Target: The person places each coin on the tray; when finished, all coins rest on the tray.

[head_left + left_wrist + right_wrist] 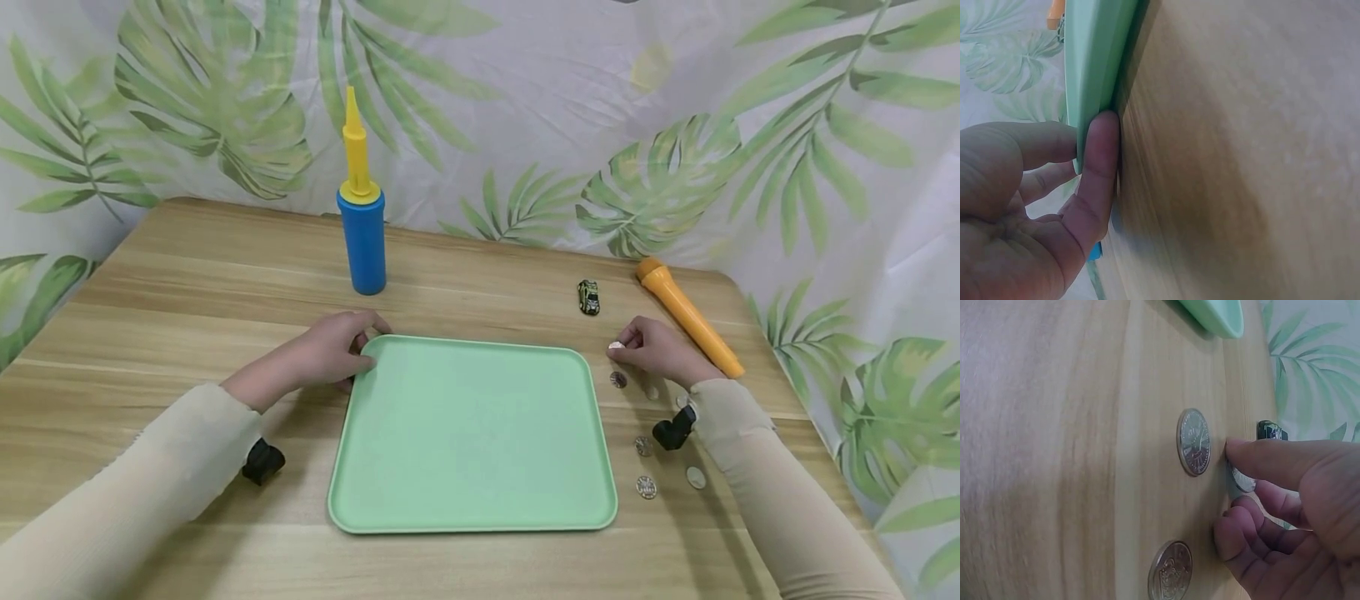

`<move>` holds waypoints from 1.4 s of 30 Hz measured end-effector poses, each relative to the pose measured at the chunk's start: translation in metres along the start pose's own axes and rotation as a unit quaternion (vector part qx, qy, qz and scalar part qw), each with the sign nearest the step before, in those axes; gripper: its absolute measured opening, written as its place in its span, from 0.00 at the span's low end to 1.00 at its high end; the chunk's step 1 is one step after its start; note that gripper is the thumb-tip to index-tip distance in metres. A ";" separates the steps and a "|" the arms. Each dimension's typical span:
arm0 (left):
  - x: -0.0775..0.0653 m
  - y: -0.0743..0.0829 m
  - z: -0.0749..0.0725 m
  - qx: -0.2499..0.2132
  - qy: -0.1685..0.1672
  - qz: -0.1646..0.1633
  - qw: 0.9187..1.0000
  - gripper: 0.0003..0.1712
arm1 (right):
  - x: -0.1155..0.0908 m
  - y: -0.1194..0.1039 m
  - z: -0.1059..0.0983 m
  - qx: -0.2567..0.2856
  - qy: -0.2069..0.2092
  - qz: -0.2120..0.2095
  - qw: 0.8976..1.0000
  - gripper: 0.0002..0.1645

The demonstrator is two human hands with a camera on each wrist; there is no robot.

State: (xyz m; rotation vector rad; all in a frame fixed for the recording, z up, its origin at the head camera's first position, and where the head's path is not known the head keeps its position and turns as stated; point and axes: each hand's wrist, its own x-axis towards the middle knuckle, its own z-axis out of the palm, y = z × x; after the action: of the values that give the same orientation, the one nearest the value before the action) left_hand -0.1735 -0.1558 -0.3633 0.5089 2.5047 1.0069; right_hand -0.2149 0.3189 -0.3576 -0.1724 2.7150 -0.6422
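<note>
A light green tray (472,433) lies flat on the wooden table. My left hand (330,348) grips its far left corner, and in the left wrist view the thumb and fingers (1099,147) pinch the rim from both sides. Just beyond the tray's right edge, my right hand (654,348) pinches a silver coin (1242,479) between thumb and fingers, close over the table. Near that hand lie a coin (1194,442) and another coin (1170,572). More loose coins, among them a coin (647,487) and a coin (696,477), are scattered below the right wrist.
A blue and yellow hand pump (363,242) stands upright behind the tray. Toward the back right sit a small toy car (588,297) and an orange toy microphone (690,317), the latter just behind the right wrist. A leaf-patterned cloth (525,108) hangs along the table's far edge.
</note>
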 end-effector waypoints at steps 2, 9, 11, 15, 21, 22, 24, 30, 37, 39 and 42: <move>-0.001 0.000 0.000 -0.004 0.000 -0.002 1.000 0.27 | 0.000 0.001 0.001 0.001 0.001 -0.001 1.000 0.20; -0.001 0.000 0.001 -0.016 -0.003 -0.007 1.000 0.26 | -0.001 0.003 0.002 0.032 0.005 -0.014 0.999 0.15; -0.001 0.001 0.001 -0.017 -0.005 -0.009 1.000 0.27 | -0.001 0.003 0.003 0.042 0.010 -0.021 0.999 0.13; -0.001 0.001 0.001 -0.016 -0.008 -0.011 1.000 0.27 | -0.001 -0.001 0.004 0.068 0.018 -0.035 0.997 0.13; -0.002 0.002 0.001 -0.015 -0.009 -0.013 1.000 0.26 | 0.006 -0.018 0.010 0.133 0.022 -0.065 0.989 0.14; -0.002 0.002 0.001 -0.015 -0.009 -0.013 1.000 0.26 | 0.007 -0.024 0.012 0.148 0.021 -0.069 0.986 0.13; -0.002 0.002 0.000 -0.014 -0.007 -0.013 1.000 0.26 | 0.011 -0.037 0.015 0.178 0.018 -0.085 0.980 0.13; 0.000 0.000 0.002 -0.011 -0.004 -0.013 1.000 0.26 | 0.018 -0.084 0.033 0.246 -0.021 -0.097 0.964 0.14; 0.000 0.000 0.004 -0.015 0.000 -0.010 1.000 0.26 | 0.020 -0.134 0.062 0.253 -0.068 -0.102 0.960 0.10; 0.000 0.000 0.003 -0.016 0.003 -0.007 1.000 0.26 | 0.021 -0.147 0.072 0.264 -0.078 -0.111 0.955 0.09; 0.000 0.000 0.003 -0.017 0.003 -0.004 1.000 0.26 | 0.023 -0.165 0.084 0.274 -0.096 -0.125 0.949 0.08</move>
State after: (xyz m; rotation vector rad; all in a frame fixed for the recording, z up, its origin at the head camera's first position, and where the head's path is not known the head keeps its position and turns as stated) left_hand -0.1718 -0.1545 -0.3654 0.4858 2.4893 1.0471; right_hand -0.2002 0.1332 -0.3604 -0.4151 2.2438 -1.3465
